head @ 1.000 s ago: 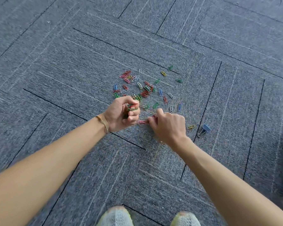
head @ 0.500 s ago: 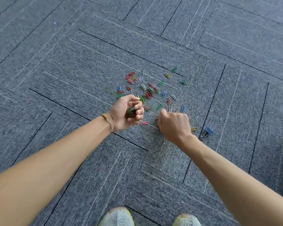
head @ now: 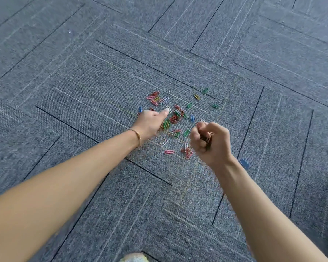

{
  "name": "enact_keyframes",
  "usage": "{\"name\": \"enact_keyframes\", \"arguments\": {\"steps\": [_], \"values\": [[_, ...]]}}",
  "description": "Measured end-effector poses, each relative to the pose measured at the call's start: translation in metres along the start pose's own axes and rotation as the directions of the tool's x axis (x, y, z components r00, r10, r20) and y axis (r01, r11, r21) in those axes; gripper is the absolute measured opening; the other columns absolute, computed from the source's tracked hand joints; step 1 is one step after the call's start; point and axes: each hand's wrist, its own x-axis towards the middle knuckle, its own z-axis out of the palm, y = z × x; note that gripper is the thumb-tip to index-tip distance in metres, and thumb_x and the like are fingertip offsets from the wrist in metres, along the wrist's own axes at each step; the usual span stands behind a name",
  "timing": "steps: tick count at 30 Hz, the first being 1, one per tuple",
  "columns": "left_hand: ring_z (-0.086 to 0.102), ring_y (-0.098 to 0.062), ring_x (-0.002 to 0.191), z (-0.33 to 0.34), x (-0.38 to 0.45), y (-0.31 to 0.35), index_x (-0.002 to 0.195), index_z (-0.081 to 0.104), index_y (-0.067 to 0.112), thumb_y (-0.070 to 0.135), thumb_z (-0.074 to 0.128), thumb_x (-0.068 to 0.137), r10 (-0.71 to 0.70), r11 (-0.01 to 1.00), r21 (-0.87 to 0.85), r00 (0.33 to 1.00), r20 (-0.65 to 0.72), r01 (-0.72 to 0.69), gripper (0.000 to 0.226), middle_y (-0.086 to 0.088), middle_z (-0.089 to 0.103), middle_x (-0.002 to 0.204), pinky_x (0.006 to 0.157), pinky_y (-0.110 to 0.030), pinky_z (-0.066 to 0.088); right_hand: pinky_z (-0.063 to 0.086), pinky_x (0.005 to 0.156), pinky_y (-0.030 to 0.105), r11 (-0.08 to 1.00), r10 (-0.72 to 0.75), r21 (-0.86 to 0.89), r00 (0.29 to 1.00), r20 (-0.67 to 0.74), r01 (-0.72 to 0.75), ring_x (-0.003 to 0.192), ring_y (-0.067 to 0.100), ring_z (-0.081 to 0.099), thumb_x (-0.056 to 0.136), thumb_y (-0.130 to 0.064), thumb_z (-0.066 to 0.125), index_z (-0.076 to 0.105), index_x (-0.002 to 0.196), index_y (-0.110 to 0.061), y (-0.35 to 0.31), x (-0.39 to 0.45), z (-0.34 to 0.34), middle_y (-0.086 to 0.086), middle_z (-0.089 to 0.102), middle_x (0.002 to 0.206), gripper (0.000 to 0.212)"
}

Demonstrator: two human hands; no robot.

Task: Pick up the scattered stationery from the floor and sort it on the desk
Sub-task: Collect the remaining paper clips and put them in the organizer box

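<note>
**Inspector:** While both forearms reach forward over the carpet, report each hand's pose.

**Assistant:** Left hand is stretched out low, back of the hand up, one finger extended toward the scattered paper clips. Its fingertip lies at a white clip on the near-left side of the pile. The remaining fingers are blurred; I cannot tell whether they hold anything. A thin bracelet sits at the wrist.

**Inspector:** Right hand?

**Assistant:** Right hand is raised above the floor, to the right of the pile, turned so the knuckles face left. Fingers are curled into a fist; something dark and thin shows between them, too blurred to name for certain.

**Inspector:** Location of the stationery?

**Assistant:** Coloured clips lie loose on the carpet between and beyond the hands; a pink clip lies nearest the person. A blue binder clip lies apart, just right of the right wrist. A shoe tip shows at the bottom edge.
</note>
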Motion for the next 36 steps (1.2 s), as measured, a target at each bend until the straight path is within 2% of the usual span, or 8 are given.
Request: {"name": "enact_keyframes", "arguments": {"steps": [3,7,14,18,22,25,29,36], "values": [[0.050,-0.015,0.054,0.009,0.008,0.006,0.065,0.048,0.018,0.075,0.033,0.092,0.201,0.748,0.656,0.976,-0.087,-0.095,0.065,0.003,0.052,0.059,0.051,-0.026,0.036,0.019,0.036,0.018,0.997,-0.012,0.074,0.998,0.058,0.007,0.037,0.009,0.027,0.065,-0.004,0.042,0.036,0.060,-0.018,-0.009,0.006,0.001,0.000,0.043,0.047,0.016],[0.056,-0.022,0.071,0.024,0.012,0.021,0.086,0.058,0.017,0.079,0.028,0.089,0.251,0.363,0.928,0.968,-0.010,-0.084,0.068,-0.001,0.055,0.074,0.056,-0.030,0.034,0.014,0.041,0.022,1.000,-0.011,-0.019,0.995,0.098,0.013,0.040,0.011,0.022,0.065,-0.002,0.040,0.029,0.058,-0.020,-0.019,0.014,-0.002,-0.002,0.032,0.045,0.022],[0.050,-0.023,0.065,0.038,0.010,0.017,0.103,0.050,0.015,0.038,0.035,0.105,0.360,0.372,0.898,0.928,0.094,-0.235,0.027,-0.001,0.054,0.070,0.061,-0.035,0.036,0.013,0.045,0.028,0.963,-0.028,-0.267,1.000,-0.003,0.026,0.044,0.014,0.022,0.089,-0.018,0.048,0.037,0.060,-0.021,-0.033,0.039,-0.002,-0.005,0.032,0.047,0.032],[0.049,-0.021,0.063,0.033,0.004,0.013,0.094,0.042,0.015,0.028,0.036,0.104,0.363,0.422,0.868,0.926,0.104,-0.262,0.018,0.001,0.045,0.065,0.060,-0.035,0.040,0.019,0.046,0.029,0.774,-0.100,-0.633,0.992,-0.083,0.025,0.044,0.012,0.027,0.105,-0.026,0.046,0.050,0.073,-0.016,-0.031,0.060,-0.002,-0.005,0.038,0.053,0.034],[0.048,-0.012,0.056,0.022,-0.004,0.001,0.087,0.052,0.013,0.026,0.040,0.103,0.323,0.729,0.616,0.944,0.075,-0.298,0.024,0.001,0.055,0.068,0.050,-0.028,0.035,0.038,0.058,0.033,0.172,-0.212,-0.985,0.977,-0.027,0.010,0.060,0.015,0.047,0.104,-0.025,0.047,0.058,0.113,-0.017,-0.025,0.083,0.000,-0.001,0.059,0.076,0.017],[0.035,-0.013,0.048,0.010,-0.008,-0.006,0.075,0.049,0.012,0.018,0.044,0.099,0.131,0.991,-0.049,0.989,0.069,-0.127,0.026,0.000,0.047,0.060,0.044,-0.024,0.026,0.047,0.061,0.037,-0.205,-0.225,-0.979,0.972,0.065,0.018,0.064,0.023,0.056,0.105,-0.037,0.044,0.047,0.127,-0.024,-0.015,0.089,0.006,0.003,0.065,0.078,0.025],[0.035,-0.011,0.044,-0.008,-0.016,-0.006,0.073,0.040,0.017,0.012,0.038,0.095,0.018,0.713,-0.688,0.977,0.211,0.135,0.022,-0.002,0.045,0.060,0.040,-0.022,0.022,0.050,0.056,0.036,-0.355,-0.274,-0.935,0.953,0.130,0.026,0.052,0.021,0.054,0.103,-0.041,0.048,0.042,0.126,-0.020,0.001,0.088,0.011,-0.003,0.054,0.061,0.031],[0.035,-0.012,0.043,-0.027,-0.017,-0.008,0.067,0.043,0.015,0.019,0.038,0.079,0.137,0.444,-0.862,0.932,0.335,0.245,0.014,-0.003,0.041,0.059,0.041,-0.022,0.024,0.054,0.050,0.040,-0.441,-0.336,-0.893,0.906,0.256,0.088,0.045,0.023,0.055,0.103,-0.038,0.047,0.045,0.118,-0.014,0.027,0.077,0.005,0.000,0.059,0.057,0.028]]}}
